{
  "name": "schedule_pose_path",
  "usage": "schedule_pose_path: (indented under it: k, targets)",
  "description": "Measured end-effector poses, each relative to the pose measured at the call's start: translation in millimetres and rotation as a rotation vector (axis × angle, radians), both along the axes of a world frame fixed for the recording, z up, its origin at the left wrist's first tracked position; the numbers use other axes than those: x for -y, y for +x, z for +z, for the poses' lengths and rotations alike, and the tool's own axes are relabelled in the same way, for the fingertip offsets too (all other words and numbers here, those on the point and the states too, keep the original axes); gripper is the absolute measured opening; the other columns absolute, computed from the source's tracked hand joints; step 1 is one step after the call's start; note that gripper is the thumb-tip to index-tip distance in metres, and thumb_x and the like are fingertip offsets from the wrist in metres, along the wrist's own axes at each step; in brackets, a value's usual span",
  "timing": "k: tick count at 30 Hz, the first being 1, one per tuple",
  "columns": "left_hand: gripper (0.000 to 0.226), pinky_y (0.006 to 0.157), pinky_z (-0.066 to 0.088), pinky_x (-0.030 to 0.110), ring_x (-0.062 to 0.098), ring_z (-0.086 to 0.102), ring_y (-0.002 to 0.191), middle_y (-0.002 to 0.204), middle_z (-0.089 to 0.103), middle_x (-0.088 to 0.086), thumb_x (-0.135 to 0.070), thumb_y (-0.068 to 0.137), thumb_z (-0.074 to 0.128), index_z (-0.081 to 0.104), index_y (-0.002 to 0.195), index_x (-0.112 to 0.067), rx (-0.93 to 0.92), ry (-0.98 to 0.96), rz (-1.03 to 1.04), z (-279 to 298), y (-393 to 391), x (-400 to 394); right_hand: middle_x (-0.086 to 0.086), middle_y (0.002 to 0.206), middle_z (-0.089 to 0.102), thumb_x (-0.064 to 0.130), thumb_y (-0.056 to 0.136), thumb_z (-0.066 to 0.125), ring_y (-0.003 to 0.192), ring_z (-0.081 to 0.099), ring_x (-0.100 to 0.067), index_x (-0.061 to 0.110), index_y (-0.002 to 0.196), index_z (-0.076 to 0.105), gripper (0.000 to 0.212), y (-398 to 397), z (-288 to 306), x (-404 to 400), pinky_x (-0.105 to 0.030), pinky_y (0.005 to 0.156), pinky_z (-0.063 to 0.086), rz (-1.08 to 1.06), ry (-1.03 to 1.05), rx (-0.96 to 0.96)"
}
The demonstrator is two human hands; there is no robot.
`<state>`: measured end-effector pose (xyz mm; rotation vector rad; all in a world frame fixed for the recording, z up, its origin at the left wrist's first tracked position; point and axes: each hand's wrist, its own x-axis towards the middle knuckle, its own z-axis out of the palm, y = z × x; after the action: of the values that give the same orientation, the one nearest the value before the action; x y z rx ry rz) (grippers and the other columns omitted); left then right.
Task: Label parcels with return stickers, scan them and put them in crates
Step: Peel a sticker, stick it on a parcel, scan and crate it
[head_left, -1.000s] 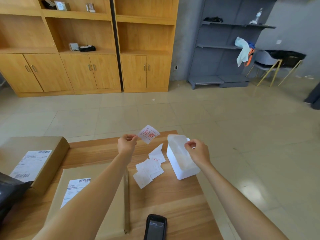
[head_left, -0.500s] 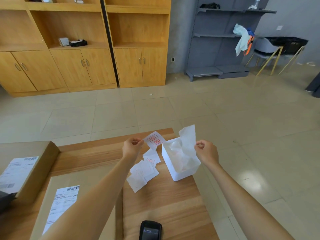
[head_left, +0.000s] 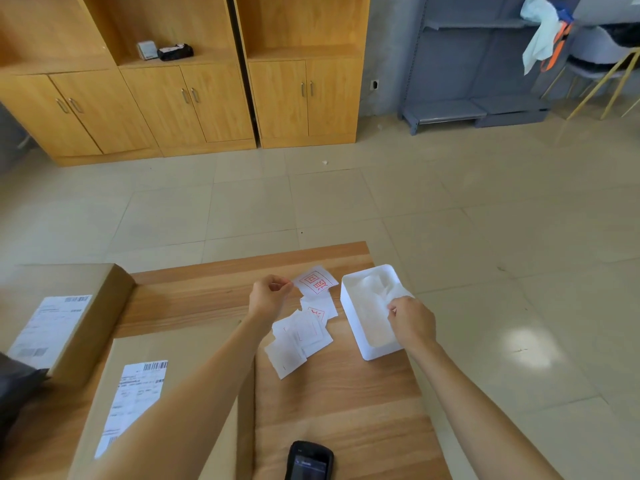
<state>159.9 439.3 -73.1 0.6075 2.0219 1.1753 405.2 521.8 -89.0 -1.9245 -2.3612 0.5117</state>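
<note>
Scanner (head_left: 309, 460) near table (head_left: 346, 410) edge, beside parcel (head_left: 166, 393)

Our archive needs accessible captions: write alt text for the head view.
The left hand pinches a red-printed return sticker above loose stickers on a wooden table, while the right hand drops backing paper into a white bin. Labelled cardboard parcels lie left.

Both hands forward, left hand (head_left: 268, 296) and right hand (head_left: 412, 323) fingers curled.

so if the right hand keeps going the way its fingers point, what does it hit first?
Most likely the crumpled backing paper inside the white bin. The right hand hangs over the bin with fingers angled down into it; depth is unclear.
</note>
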Motion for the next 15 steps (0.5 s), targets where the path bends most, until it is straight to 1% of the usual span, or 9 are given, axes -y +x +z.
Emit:
schedule_pose_path:
  k: [3,5,7,8,9,10,11,13,15]
  targets:
    - [0.01,0.063,0.044,0.026,0.019,0.058,0.079,0.08,0.061,0.001,-0.013,0.088,0.065,0.061,0.08,-0.018,-0.003,-0.005,0.016,-2.6,-4.1,1.9,0.0,0.061,0.04,0.003,0.082,0.043,0.067,0.041,-0.025,0.015,0.055,0.04,0.029,-8.0,-7.4,5.9,-0.027,0.046,0.018,0.05,-0.05,0.083]
    - [0.01,0.06,0.044,0.025,0.018,0.057,0.076,0.079,0.061,0.001,-0.014,0.087,0.066,0.06,0.08,-0.018,-0.009,-0.011,0.023,-3.7,-6.3,4.2,0.002,0.058,0.024,0.002,0.078,0.042,0.06,0.025,-0.019,0.017,0.055,0.026,0.032,-13.6,-9.6,10.3,-0.029,0.046,0.013,0.093,-0.061,0.098]
    - [0.01,0.06,0.044,0.025,0.017,0.057,0.073,0.078,0.061,0.001,-0.015,0.087,0.067,0.06,0.079,-0.019,-0.021,-0.019,0.032,-4.1,-8.1,6.9,0.002,0.059,0.023,0.003,0.08,0.043,0.058,0.021,-0.017,0.018,0.055,0.026,0.033,-17.7,-10.3,12.9,-0.029,0.047,0.013,0.113,-0.059,0.1]
    - [0.01,0.059,0.044,0.025,0.016,0.057,0.073,0.078,0.061,0.001,-0.016,0.086,0.067,0.06,0.079,-0.019,-0.025,-0.019,0.036,-4.2,-8.9,7.9,0.002,0.06,0.028,0.006,0.084,0.044,0.06,0.026,-0.018,0.02,0.054,0.033,0.035,-18.5,-9.4,13.0,-0.028,0.047,0.016,0.104,-0.05,0.086]
    - [0.01,0.059,0.044,0.025,0.015,0.057,0.072,0.077,0.061,0.0,-0.016,0.087,0.067,0.06,0.08,-0.018,-0.029,-0.017,0.038,-3.4,-9.4,9.1,0.002,0.066,0.037,0.011,0.089,0.045,0.064,0.036,-0.019,0.02,0.057,0.047,0.034,-18.9,-7.7,12.6,-0.028,0.049,0.022,0.092,-0.029,0.062]
    - [0.01,0.06,0.044,0.025,0.015,0.057,0.072,0.077,0.061,0.0,-0.016,0.087,0.067,0.06,0.08,-0.018,-0.032,-0.014,0.039,-2.3,-9.9,10.0,0.0,0.077,0.048,0.017,0.093,0.046,0.074,0.046,-0.021,0.019,0.07,0.062,0.029,-19.3,-5.1,11.3,-0.027,0.054,0.029,0.084,0.0,0.034]
    - [0.009,0.061,0.045,0.026,0.016,0.057,0.072,0.077,0.061,0.0,-0.016,0.087,0.067,0.061,0.081,-0.017,-0.036,-0.011,0.037,-0.6,-10.0,11.1,-0.002,0.092,0.055,0.022,0.096,0.046,0.087,0.053,-0.022,0.017,0.087,0.069,0.026,-19.5,-1.4,10.1,-0.027,0.061,0.035,0.087,0.033,0.023]
    - [0.008,0.065,0.046,0.028,0.017,0.058,0.075,0.078,0.062,-0.001,-0.014,0.088,0.065,0.061,0.082,-0.017,-0.036,-0.005,0.025,3.0,-9.5,12.6,-0.005,0.113,0.057,0.03,0.099,0.045,0.107,0.054,-0.022,0.015,0.11,0.067,0.029,-18.6,7.0,7.7,-0.029,0.074,0.04,0.092,0.084,0.033]
    - [0.008,0.069,0.046,0.031,0.018,0.058,0.079,0.081,0.063,-0.001,-0.013,0.089,0.064,0.061,0.082,-0.017,-0.027,0.004,0.006,8.3,-7.4,14.5,-0.006,0.121,0.055,0.034,0.099,0.045,0.113,0.05,-0.022,0.016,0.122,0.061,0.033,-18.1,16.3,6.9,-0.03,0.085,0.041,0.072,0.125,0.034]
